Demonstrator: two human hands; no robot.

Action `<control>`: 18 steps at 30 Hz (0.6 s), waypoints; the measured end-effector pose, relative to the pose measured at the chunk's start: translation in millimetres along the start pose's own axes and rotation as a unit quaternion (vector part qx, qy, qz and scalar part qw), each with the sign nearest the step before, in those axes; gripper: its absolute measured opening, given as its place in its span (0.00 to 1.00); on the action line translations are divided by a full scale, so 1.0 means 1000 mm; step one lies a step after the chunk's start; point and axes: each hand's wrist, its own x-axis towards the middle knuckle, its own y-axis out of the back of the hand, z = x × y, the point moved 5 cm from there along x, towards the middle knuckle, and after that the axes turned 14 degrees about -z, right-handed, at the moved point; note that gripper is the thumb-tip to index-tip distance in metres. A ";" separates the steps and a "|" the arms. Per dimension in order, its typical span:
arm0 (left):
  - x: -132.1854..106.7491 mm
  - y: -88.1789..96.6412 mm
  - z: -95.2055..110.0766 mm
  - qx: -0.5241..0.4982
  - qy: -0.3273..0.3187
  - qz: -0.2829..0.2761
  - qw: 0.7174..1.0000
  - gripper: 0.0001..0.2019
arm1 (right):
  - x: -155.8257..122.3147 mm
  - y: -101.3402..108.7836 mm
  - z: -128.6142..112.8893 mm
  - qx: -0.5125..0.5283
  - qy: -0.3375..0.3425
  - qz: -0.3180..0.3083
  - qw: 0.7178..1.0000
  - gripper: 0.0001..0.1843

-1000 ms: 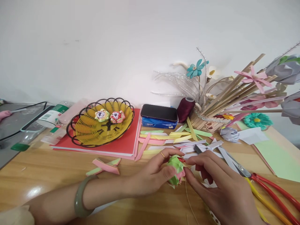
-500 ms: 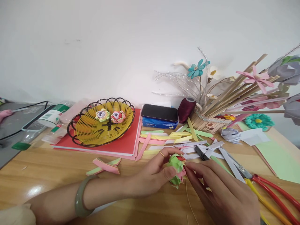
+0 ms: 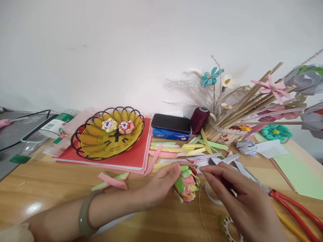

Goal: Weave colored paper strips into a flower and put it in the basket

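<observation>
My left hand (image 3: 161, 185), a bracelet on its wrist, holds a folded paper flower (image 3: 189, 185) with green, pink, yellow and red petals. Thumb and fingers grip its upper left side. Just right of the flower, my right hand (image 3: 239, 198) has thumb and forefinger pinched together; whatever lies between the tips is too fine to make out. A thin tan thread (image 3: 201, 208) curves down between the flower and my right hand. Partly beneath that hand are a white ring-shaped roll (image 3: 210, 194) and a patterned tape roll (image 3: 225, 223).
Folded paper strips (image 3: 176, 151) lie behind my hands. A yellow basket (image 3: 101, 144) holds two paper flowers. A phone (image 3: 171, 123) rests on a blue tissue pack (image 3: 170, 133), beside a maroon thread spool (image 3: 199, 120). Red-handled scissors (image 3: 292, 208) lie right, near a stick-filled craft basket (image 3: 218, 134).
My right hand has drawn slightly away from the flower, leaving a gap. The flower has turned, showing more pink and yellow petals. The rolls beneath my right hand now show.
</observation>
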 end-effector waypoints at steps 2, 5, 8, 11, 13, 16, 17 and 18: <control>0.002 0.000 -0.003 -0.051 0.010 0.001 0.999 0.26 | -0.001 0.002 0.002 0.031 -0.043 -0.002 0.999 0.07; 0.002 -0.001 -0.002 -0.076 0.014 0.001 0.997 0.26 | -0.001 -0.003 0.003 0.058 -0.072 -0.030 0.995 0.08; 0.001 -0.001 -0.001 -0.063 0.015 -0.003 0.998 0.26 | 0.001 -0.011 0.002 0.070 -0.044 -0.073 0.994 0.08; 0.002 0.000 -0.004 -0.059 0.022 -0.002 0.998 0.25 | 0.003 -0.016 0.005 0.070 -0.027 -0.107 0.991 0.09; 0.002 0.002 -0.006 -0.046 0.026 0.002 0.999 0.24 | 0.004 -0.017 0.008 0.061 -0.030 -0.128 0.989 0.09; 0.002 0.004 -0.006 -0.017 0.026 0.015 0.999 0.22 | 0.005 -0.017 0.010 0.071 -0.037 -0.153 0.985 0.09; 0.003 0.004 -0.005 -0.014 0.024 0.018 0.999 0.21 | 0.005 -0.017 0.010 0.079 -0.041 -0.155 0.984 0.10; 0.003 0.004 -0.006 -0.016 0.024 0.017 0.999 0.21 | 0.006 -0.017 0.010 0.085 -0.044 -0.152 0.984 0.10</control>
